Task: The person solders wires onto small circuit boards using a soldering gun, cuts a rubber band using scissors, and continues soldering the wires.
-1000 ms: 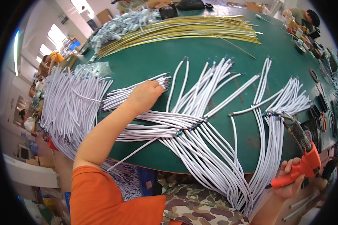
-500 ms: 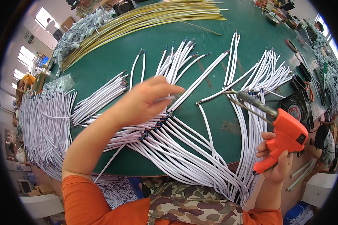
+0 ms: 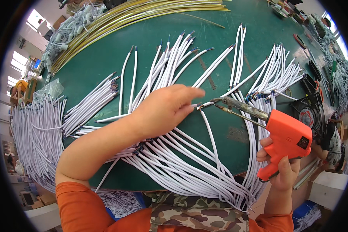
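Observation:
My left hand (image 3: 164,108) reaches over the green table (image 3: 150,34) and pinches the stripped end of a white cable (image 3: 208,133) between its fingertips. My right hand (image 3: 280,168) grips the handle of an orange soldering gun (image 3: 286,139). The gun's metal tip (image 3: 216,100) touches the cable end right at my left fingertips. Many white cables (image 3: 174,166) fan out under my left forearm and bend down over the table's near edge.
A bundle of yellow wires (image 3: 135,13) lies along the table's far side. More white cables (image 3: 38,135) hang at the left edge. A small black fan (image 3: 311,112) sits on the right, with tools and parts behind it. A person sits beyond the far-right corner.
My left hand moved right and took hold of one cable end. My right hand brought the soldering gun up and inward until its tip met that end.

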The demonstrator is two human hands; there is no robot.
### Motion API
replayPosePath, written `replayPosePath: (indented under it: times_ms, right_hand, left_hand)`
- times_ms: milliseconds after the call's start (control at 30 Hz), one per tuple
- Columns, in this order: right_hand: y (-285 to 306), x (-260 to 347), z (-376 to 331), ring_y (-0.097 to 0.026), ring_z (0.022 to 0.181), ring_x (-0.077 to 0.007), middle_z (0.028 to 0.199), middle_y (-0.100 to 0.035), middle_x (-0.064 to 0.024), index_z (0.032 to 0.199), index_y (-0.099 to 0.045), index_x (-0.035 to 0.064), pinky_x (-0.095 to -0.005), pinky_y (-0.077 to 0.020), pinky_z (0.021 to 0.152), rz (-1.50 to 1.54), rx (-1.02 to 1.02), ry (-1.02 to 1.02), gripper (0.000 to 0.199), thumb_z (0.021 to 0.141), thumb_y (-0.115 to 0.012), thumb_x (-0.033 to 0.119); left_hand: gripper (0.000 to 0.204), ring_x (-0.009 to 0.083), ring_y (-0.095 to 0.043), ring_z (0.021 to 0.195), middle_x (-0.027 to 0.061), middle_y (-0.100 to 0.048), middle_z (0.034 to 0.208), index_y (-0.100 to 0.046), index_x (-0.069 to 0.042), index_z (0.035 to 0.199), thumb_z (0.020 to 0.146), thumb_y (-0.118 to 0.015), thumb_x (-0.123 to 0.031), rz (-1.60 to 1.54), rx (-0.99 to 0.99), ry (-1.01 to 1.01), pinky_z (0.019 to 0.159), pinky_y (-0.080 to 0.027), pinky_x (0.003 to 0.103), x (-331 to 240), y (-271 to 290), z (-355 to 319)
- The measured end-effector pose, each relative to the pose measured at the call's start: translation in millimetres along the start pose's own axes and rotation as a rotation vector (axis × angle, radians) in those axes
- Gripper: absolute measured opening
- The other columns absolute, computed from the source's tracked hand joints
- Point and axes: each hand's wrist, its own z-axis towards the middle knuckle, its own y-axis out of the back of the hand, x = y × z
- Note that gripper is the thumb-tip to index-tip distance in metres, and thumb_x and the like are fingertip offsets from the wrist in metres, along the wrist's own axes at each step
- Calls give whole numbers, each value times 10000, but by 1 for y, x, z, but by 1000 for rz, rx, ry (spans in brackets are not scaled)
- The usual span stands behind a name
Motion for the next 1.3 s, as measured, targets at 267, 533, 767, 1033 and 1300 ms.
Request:
replayPosePath:
  times_ms: [267, 533, 767, 1033, 1300]
  right_hand:
    - [-4, -5, 6, -706, 841, -252, 1108, -646, -262, 1342, -419, -123, -351, -594, 707, -41, 87, -13, 622, 960, -604, 331]
    - [-12, 3, 11, -695, 861, -253, 1082, -682, -219, 1204, -589, -91, -388, -574, 766, -61, 43, -94, 567, 890, -705, 367]
    - [-10, 3, 12, -682, 891, -234, 1078, -684, -194, 1178, -616, -64, -366, -558, 786, -169, 75, -76, 484, 885, -721, 307]
    - [-13, 7, 14, -668, 903, -234, 1041, -682, -172, 1134, -630, -60, -358, -536, 813, -258, 124, -86, 371, 906, -687, 227]
    - [-15, 6, 19, -662, 875, -247, 954, -671, -140, 1043, -639, -47, -362, -530, 776, -238, 160, -97, 305, 887, -700, 208]
  left_hand:
    - [185, 292, -614, 834, 91, -645, 892, -699, -53, 945, 771, -718, 6, 220, -67, -205, 723, -503, 390, 16, -16, -9]
    - [209, 289, -603, 829, 83, -630, 891, -695, -57, 955, 762, -710, 20, 176, -58, -186, 711, -494, 392, 18, -14, -11]
    - [226, 281, -588, 819, 75, -607, 871, -688, -58, 947, 739, -702, 31, 211, -56, -184, 712, -493, 388, 18, -17, -10]
    - [223, 285, -586, 814, 79, -607, 878, -688, -53, 948, 742, -691, 32, 178, -45, -189, 707, -490, 390, 20, -16, -9]
    - [239, 289, -585, 810, 83, -604, 878, -686, -49, 950, 727, -686, 37, 186, -34, -182, 703, -488, 392, 20, -16, -10]
